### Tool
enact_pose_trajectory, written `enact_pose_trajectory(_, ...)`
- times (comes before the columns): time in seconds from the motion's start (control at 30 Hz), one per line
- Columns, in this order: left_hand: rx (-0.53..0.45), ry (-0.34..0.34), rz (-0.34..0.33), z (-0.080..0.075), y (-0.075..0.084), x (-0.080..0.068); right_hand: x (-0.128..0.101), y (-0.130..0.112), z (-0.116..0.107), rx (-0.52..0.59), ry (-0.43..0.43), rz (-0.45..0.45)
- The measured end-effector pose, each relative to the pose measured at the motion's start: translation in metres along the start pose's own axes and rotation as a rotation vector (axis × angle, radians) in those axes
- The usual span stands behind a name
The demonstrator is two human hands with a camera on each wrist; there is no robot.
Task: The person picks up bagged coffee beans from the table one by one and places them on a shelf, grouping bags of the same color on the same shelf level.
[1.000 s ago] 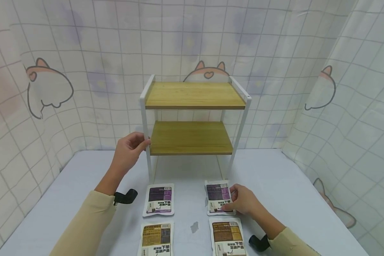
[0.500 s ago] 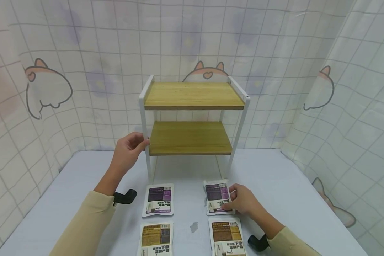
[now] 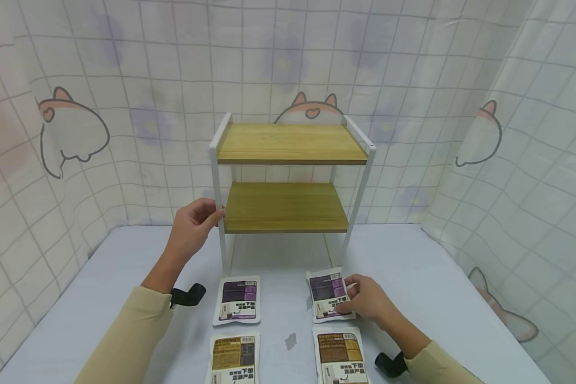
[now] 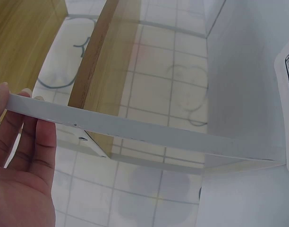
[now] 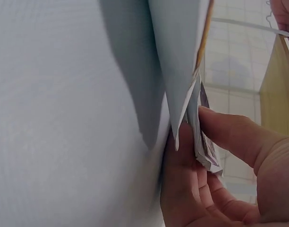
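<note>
A two-tier rack (image 3: pixel 293 144) with wooden boards and white side frames stands at the back of the table. My left hand (image 3: pixel 192 226) pinches its front left post (image 4: pixel 135 130) between thumb and fingers, level with the lower board. At front right, my right hand (image 3: pixel 367 301) pinches the right edge of a purple-and-white pouch (image 3: pixel 326 290). In the right wrist view my thumb lies on the face of this pouch (image 5: pixel 208 151), with fingers behind it. The pouch is slightly turned, its top corner lifted near the rack's right foot.
Another purple-and-white pouch (image 3: pixel 240 298) lies flat at front left. Two brown-and-white pouches, a left one (image 3: pixel 233 360) and a right one (image 3: pixel 342 357), lie nearer me. A grey patch (image 3: pixel 291 341) marks the white table between them. A gridded curtain (image 3: pixel 288 69) surrounds the table.
The right purple pouch has tilted a little, its top edge turning and rising on the right side as my right hand shifts slightly. My left hand stays on the post.
</note>
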State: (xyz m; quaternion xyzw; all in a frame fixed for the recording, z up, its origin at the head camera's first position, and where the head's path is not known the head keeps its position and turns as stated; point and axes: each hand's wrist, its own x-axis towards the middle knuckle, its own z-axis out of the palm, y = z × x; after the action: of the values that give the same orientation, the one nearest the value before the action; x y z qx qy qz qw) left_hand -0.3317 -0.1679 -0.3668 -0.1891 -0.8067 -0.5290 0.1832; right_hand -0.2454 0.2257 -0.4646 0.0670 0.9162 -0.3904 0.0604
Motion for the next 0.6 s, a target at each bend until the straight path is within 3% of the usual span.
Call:
enact_pose_trajectory(0.2, -0.015, 0.001, 0.006, -0.0004, -0.0006, 0.0005, 0.0040, 0.0046, 0.0008, 0.027, -0.017, -0.006)
enact_pose_trajectory(0.6, -0.003, -0.002, 0.004, -0.0006, -0.0051, 0.0019, 0.0055, 0.0088, 0.0022, 0.192, -0.053, 0.044)
